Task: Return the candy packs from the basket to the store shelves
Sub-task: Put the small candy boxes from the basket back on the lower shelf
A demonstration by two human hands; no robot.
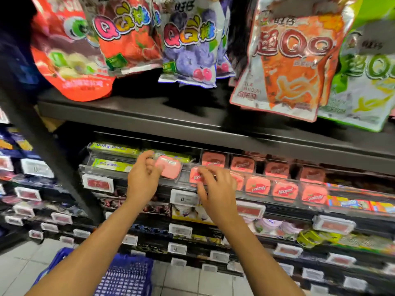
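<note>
left hand grip: pink candy pack (at shelf) | right hand grip: released

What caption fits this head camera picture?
Two hands, left hand and right hand, reach pink candy packs on a store shelf.

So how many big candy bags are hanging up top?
6, perhaps more behind: red bag, strawberry bag, grape bag, another bag tucked behind it, orange bag, green bag.
</note>
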